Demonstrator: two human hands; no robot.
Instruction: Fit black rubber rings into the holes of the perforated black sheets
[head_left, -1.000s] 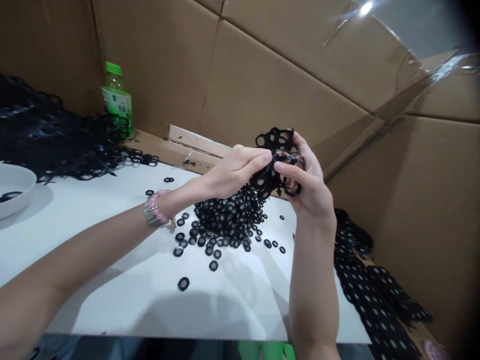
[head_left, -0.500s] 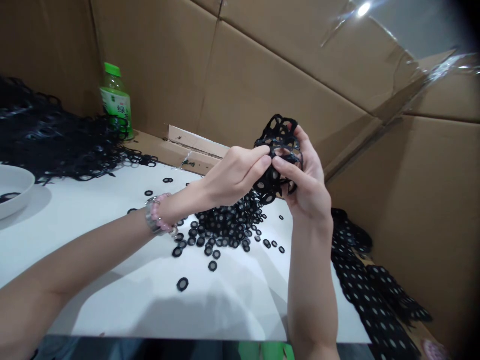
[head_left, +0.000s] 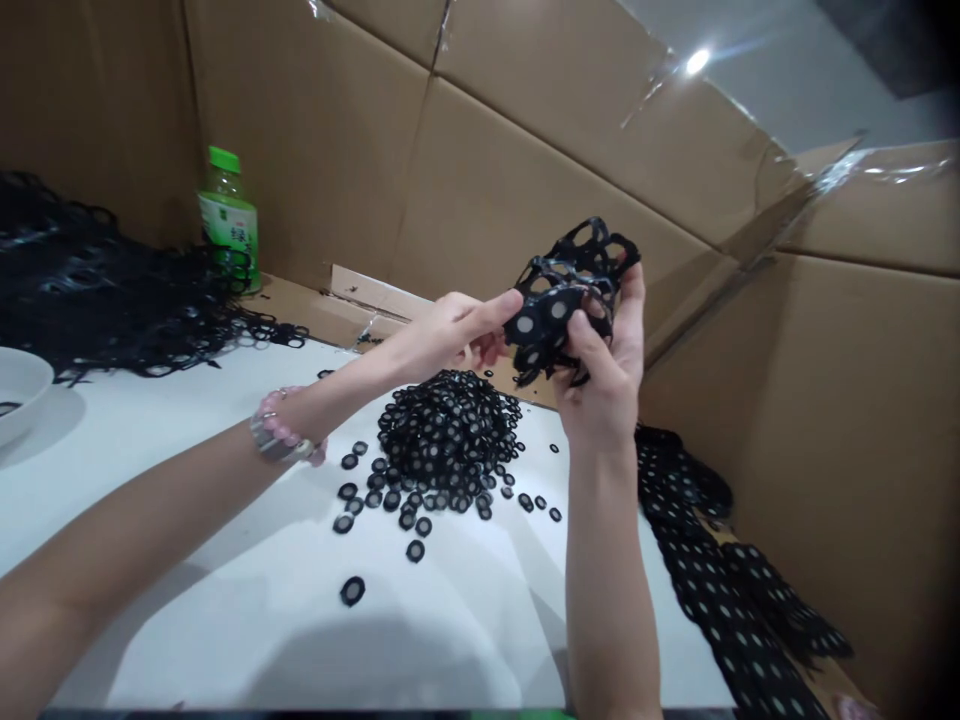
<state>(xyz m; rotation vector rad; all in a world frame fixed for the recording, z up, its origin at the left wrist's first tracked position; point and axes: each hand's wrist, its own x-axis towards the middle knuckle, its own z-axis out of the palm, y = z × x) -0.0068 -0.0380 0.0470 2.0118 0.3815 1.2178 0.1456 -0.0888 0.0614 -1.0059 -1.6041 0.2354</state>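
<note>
My right hand [head_left: 604,365] is wrapped round a crumpled black rubber sheet [head_left: 570,290] of linked rings, held up above the white table [head_left: 187,560]. A few rings in the sheet still have grey centres. My left hand [head_left: 457,335], with a pink bead bracelet and a watch on the wrist, reaches in from the left. Its thumb and forefinger pinch at the sheet's left edge. Below both hands lies a heap of small black rings [head_left: 446,440] with grey centres, with several strays scattered in front.
Cardboard walls [head_left: 480,170] enclose the table at the back and right. A green bottle [head_left: 229,220] stands back left beside a big tangle of black punched-out sheets [head_left: 112,290]. A white bowl [head_left: 19,385] sits at the left edge. More dotted black sheets [head_left: 735,590] hang off the right.
Both hands have lifted the sheet a little higher and to the right. The sheet has turned, showing two grey-centred rings. My view has shifted slightly.
</note>
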